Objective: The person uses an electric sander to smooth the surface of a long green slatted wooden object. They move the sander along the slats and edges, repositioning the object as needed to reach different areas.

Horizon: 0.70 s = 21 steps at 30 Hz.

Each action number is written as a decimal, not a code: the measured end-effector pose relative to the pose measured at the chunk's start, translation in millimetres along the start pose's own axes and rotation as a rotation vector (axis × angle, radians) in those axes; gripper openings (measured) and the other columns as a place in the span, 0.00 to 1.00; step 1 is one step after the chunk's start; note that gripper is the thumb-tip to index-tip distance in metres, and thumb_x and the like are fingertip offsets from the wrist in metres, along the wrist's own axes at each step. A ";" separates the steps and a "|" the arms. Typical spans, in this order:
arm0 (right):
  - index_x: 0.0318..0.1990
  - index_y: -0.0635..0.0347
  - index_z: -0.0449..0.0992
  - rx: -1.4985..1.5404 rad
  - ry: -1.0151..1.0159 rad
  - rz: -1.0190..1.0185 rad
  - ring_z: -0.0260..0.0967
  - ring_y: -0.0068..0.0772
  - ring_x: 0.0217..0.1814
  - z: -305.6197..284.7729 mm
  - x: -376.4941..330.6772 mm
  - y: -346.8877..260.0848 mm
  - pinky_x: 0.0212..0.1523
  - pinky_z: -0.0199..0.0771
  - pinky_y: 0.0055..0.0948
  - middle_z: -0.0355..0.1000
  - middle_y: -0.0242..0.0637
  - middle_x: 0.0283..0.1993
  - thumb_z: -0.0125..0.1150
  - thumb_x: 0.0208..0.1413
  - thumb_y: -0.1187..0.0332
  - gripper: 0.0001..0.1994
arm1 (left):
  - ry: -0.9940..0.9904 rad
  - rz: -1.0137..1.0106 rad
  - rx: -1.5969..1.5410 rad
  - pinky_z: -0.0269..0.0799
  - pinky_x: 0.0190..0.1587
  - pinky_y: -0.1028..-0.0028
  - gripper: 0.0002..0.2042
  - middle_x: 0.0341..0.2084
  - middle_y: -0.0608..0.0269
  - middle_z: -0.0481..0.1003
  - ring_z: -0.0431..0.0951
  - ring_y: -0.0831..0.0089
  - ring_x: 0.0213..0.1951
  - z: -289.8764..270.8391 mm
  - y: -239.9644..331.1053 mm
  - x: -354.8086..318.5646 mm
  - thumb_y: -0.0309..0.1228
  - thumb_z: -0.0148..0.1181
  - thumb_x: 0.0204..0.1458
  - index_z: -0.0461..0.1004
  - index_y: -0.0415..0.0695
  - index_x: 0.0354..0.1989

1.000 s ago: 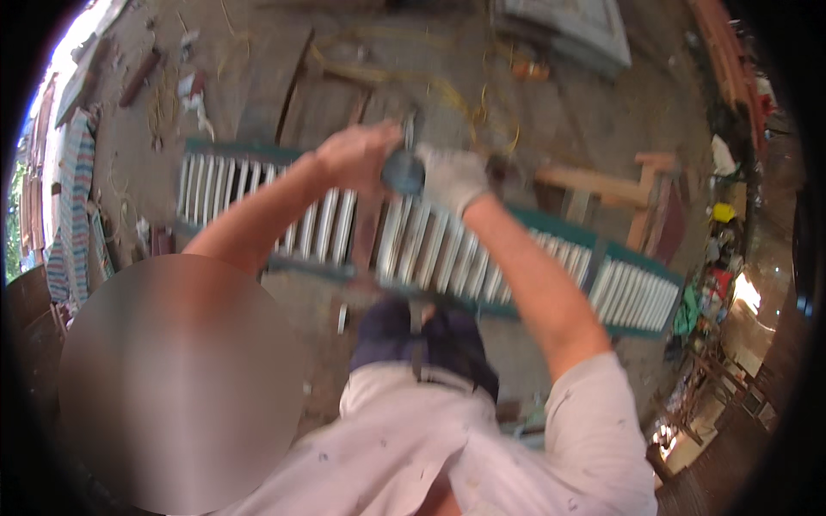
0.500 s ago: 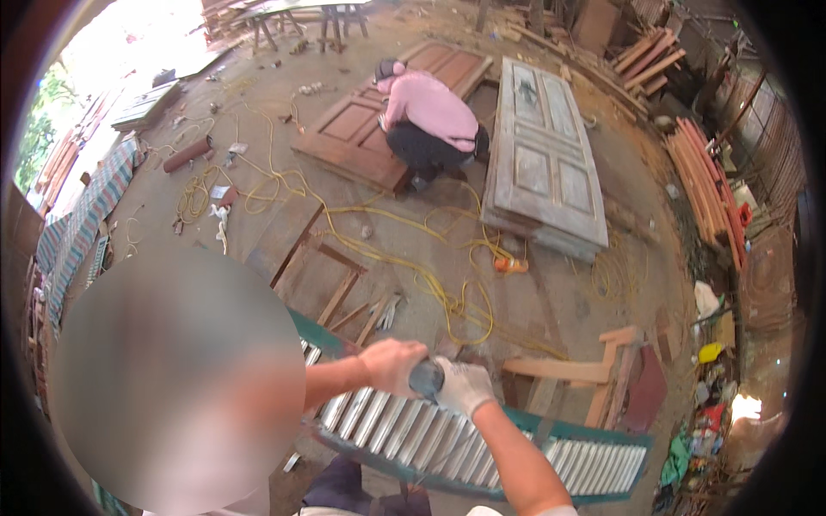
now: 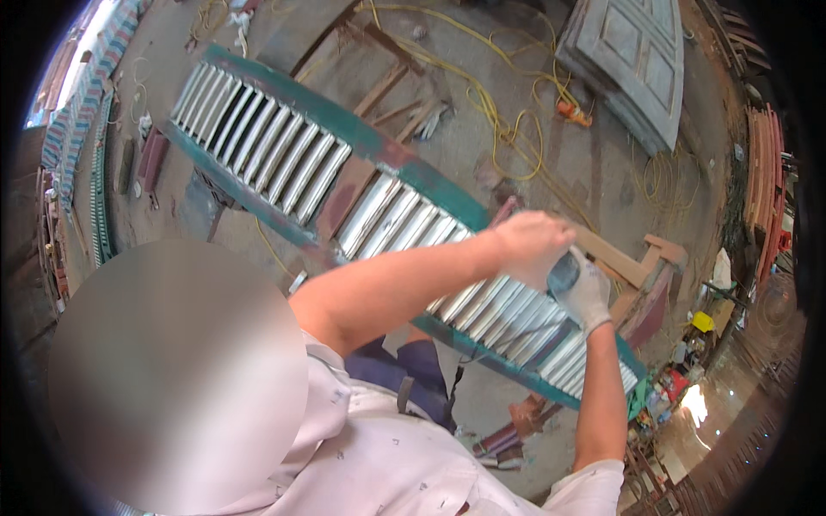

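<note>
My left hand and my gloved right hand close round a dark, rounded hand-held tool from either side. Most of its body is hidden by the fingers, so its exact kind does not show. Beneath them a long green-edged slatted panel with silvery slats runs from upper left to lower right. The tool is over its right part; whether it touches the slats cannot be made out. A thin dark cord crosses the slats below my hands. A reddish-brown board lies across the panel's middle.
Beyond the panel stand wooden pieces. Grey-white panelled doors lie stacked at the far right. Yellow cords snake over the floor to an orange object. Clutter lines the right side. A blurred round patch hides the lower left.
The view has swung lower, and the crouching co-worker in pink has left it. Both hands, still on the tool, now lie over the panel's right part.
</note>
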State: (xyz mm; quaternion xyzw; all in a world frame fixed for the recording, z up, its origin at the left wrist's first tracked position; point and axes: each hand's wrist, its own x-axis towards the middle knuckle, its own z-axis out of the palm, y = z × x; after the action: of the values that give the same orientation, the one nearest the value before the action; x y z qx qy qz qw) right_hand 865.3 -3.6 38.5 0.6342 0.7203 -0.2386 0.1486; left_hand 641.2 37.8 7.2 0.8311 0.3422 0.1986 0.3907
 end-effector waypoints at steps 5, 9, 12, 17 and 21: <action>0.74 0.40 0.73 -0.040 0.053 -0.119 0.83 0.52 0.61 2.3 49.3 -89.1 0.61 0.82 0.50 0.86 0.45 0.57 0.79 0.53 0.52 0.39 | -0.011 -0.047 0.081 0.85 0.50 0.53 0.28 0.45 0.50 0.82 0.87 0.47 0.47 -84.0 -51.9 -52.1 0.41 0.81 0.38 0.79 0.39 0.46; 0.69 0.41 0.78 0.025 0.059 -0.168 0.83 0.50 0.62 -11.4 83.6 -177.4 0.61 0.83 0.50 0.86 0.45 0.58 0.78 0.55 0.49 0.33 | -0.088 -0.164 0.214 0.83 0.56 0.54 0.30 0.48 0.50 0.83 0.86 0.46 0.51 -150.0 -77.6 -92.8 0.45 0.81 0.42 0.79 0.41 0.51; 0.63 0.45 0.81 0.021 0.060 -0.207 0.84 0.51 0.61 -17.2 104.5 -229.0 0.61 0.83 0.50 0.86 0.45 0.59 0.77 0.55 0.47 0.30 | -0.004 -0.068 0.207 0.81 0.48 0.51 0.21 0.42 0.43 0.82 0.85 0.42 0.45 -162.0 -97.1 -113.9 0.41 0.77 0.46 0.80 0.40 0.44; 0.75 0.56 0.72 0.165 0.170 -0.346 0.78 0.60 0.69 -21.7 133.1 -266.0 0.71 0.77 0.50 0.80 0.58 0.65 0.77 0.53 0.46 0.44 | -0.043 -0.218 0.418 0.77 0.60 0.53 0.38 0.51 0.43 0.77 0.80 0.43 0.59 -221.0 -120.8 -143.6 0.44 0.86 0.34 0.74 0.38 0.54; 0.75 0.52 0.72 0.292 0.312 -0.529 0.79 0.57 0.68 -31.3 104.1 -284.1 0.71 0.77 0.49 0.81 0.54 0.63 0.81 0.48 0.51 0.45 | 0.088 -0.324 0.346 0.77 0.64 0.54 0.45 0.59 0.42 0.71 0.78 0.40 0.61 -204.3 -108.6 -157.4 0.39 0.86 0.34 0.68 0.39 0.63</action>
State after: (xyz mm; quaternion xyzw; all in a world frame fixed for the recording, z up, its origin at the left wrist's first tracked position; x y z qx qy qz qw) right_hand 572.6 77.6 55.2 0.4687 0.8322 -0.2696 -0.1230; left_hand 366.1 78.8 37.8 0.8105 0.5167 0.1077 0.2541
